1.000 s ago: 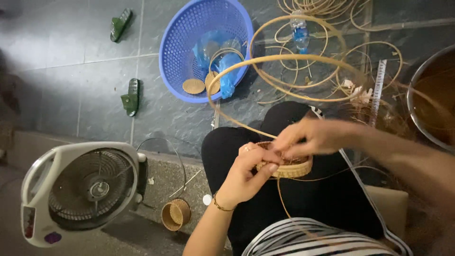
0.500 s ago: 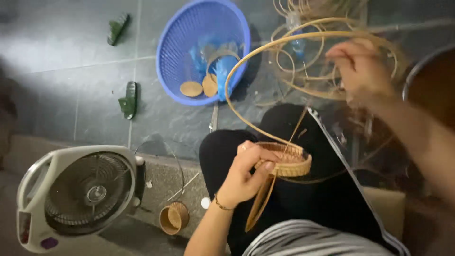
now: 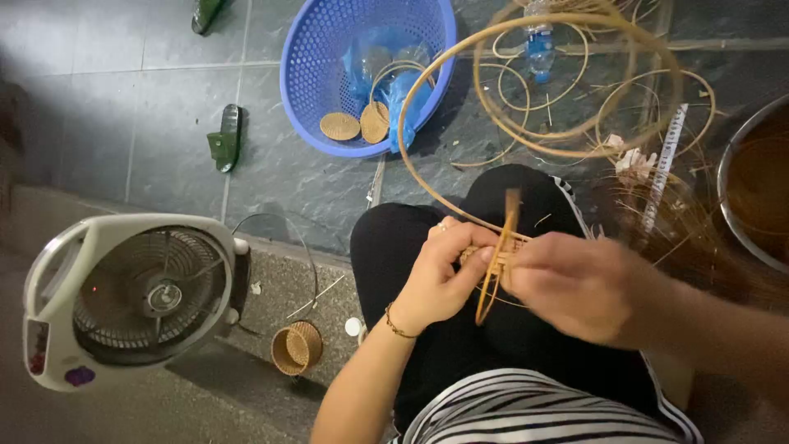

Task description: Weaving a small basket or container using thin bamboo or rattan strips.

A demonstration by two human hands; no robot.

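My left hand [image 3: 440, 275] grips a small round woven rattan piece [image 3: 491, 251] over my lap. My right hand [image 3: 575, 284] is closed on a long rattan strand [image 3: 427, 90] right beside that piece. The strand loops up in a wide arc over the floor and comes back down between my fingers. A short doubled length of it hangs below my hands. Most of the woven piece is hidden by my fingers.
A blue plastic basket [image 3: 312, 99] with woven discs and blue plastic sits ahead on the tiled floor. Loose rattan coils [image 3: 575, 123], a water bottle [image 3: 538, 45] and a metal basin [image 3: 744, 193] lie right. A white fan [image 3: 123, 296], a small woven basket [image 3: 297, 347] and green sandals [image 3: 226, 140] are left.
My right hand drew the strand out high to the right, then came back down to the woven piece. My left hand kept its grip throughout.
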